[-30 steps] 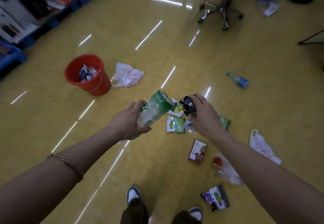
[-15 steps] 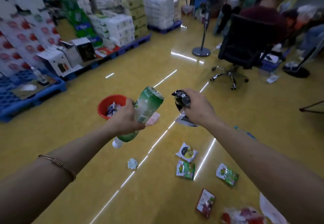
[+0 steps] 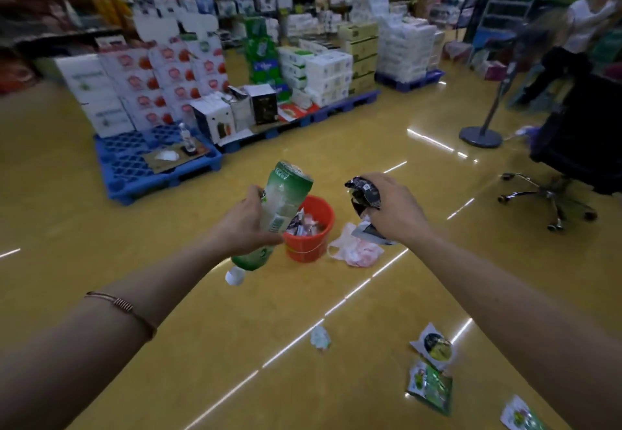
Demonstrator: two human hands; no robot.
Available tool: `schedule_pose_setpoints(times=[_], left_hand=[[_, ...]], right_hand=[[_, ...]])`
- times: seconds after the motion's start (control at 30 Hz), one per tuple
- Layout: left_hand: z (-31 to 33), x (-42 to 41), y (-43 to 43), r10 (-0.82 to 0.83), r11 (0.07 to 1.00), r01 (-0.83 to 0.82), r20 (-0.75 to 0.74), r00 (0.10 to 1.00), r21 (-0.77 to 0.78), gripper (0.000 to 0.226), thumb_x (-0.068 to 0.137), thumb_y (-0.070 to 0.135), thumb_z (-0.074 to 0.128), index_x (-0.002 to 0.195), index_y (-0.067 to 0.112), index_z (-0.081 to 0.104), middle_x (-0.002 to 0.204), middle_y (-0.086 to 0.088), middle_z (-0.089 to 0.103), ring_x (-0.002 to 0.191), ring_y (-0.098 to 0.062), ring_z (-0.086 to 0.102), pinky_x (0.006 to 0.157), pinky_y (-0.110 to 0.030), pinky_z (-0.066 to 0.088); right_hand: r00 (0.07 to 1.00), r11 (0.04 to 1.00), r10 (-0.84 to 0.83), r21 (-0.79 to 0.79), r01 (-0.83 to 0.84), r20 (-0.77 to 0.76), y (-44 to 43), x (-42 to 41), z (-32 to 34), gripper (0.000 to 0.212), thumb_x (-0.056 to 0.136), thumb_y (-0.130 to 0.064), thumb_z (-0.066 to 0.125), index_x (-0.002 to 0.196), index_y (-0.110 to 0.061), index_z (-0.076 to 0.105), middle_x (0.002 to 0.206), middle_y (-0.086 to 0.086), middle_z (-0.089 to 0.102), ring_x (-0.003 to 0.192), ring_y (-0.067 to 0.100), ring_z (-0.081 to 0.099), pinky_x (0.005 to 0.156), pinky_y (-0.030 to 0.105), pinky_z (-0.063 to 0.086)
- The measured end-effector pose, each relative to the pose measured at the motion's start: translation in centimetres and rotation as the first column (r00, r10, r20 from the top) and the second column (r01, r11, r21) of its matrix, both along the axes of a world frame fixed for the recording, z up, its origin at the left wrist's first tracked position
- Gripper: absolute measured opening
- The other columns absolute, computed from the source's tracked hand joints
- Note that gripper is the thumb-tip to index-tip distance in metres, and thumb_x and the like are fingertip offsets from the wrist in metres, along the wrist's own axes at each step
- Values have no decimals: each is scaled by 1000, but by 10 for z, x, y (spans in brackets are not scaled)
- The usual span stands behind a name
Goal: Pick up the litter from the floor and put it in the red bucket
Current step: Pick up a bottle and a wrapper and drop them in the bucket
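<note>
Shop floor (image 3: 235, 345): red bucket (image 3: 304, 251) btwn left hand (image 3: 242, 224) & right hand (image 3: 397, 214).

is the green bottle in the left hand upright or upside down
Upside down and tilted: the green bottle gripped by the left hand has its white cap at the bottom and its base pointing up.

the bucket (image 3: 304, 251) is red. the bottle (image 3: 289, 190) is green and cloudy white, with a white cap (image 3: 234, 276). the wrapper (image 3: 365, 194) is black with white print. the bag (image 3: 356, 251) is white blotched pink; the floor (image 3: 202, 345) is glossy yellow, streaked white; the pallet (image 3: 128, 167) is blue.
</note>
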State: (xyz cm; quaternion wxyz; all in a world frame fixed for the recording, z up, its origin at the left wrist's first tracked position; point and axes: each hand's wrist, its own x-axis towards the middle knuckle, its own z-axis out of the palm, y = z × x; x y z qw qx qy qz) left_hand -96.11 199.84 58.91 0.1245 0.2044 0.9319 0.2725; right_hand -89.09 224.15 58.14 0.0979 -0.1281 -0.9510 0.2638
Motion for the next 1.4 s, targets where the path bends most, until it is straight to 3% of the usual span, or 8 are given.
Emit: schedule_pose_setpoints(times=[0.3,0.5,0.83,1.13,1.4], left_hand=[[-26,-104,-5,72,995,-70,20,997,-71,76,72,28,79,126,15,26,118,-15,55,89,-24,55,77,-39,53],[-22,-186,18,106,990,-105,-1,994,-92,79,69,28,80,128,13,30,128,-10,43,99,-20,48,81,-33,47],[-31,-296,49,145,975,-147,-25,989,-165,76,66,34,82,123,15,34,119,-7,53,102,-24,55,85,-44,52],[-64,-441,77,-36,990,38,18,999,-133,97,69,27,80,142,18,16,131,-12,47,110,-30,55,88,-45,51],[-80,-590,96,-223,958,230,59,973,-172,92,66,29,82,136,11,26,132,-9,41,112,-26,50,90,-42,49]], right_hand=[[992,993,106,41,-109,73,-14,-135,-21,64,84,-5,57,141,-25,37,146,-3,37,127,28,41,99,43,42],[984,986,162,29,-165,68,7,-226,-12,59,85,-16,61,139,-25,39,142,-1,42,125,27,44,99,43,42],[980,984,172,18,-175,103,38,-335,-26,62,83,-14,63,139,-26,38,142,-2,42,123,29,45,98,45,43],[988,1000,27,11,-29,154,66,-440,-65,61,83,-16,63,139,-24,40,142,-1,43,123,27,46,93,40,44],[960,984,-163,-33,175,229,65,-542,-95,64,83,-12,62,141,-23,38,144,1,41,123,29,45,96,44,44]])
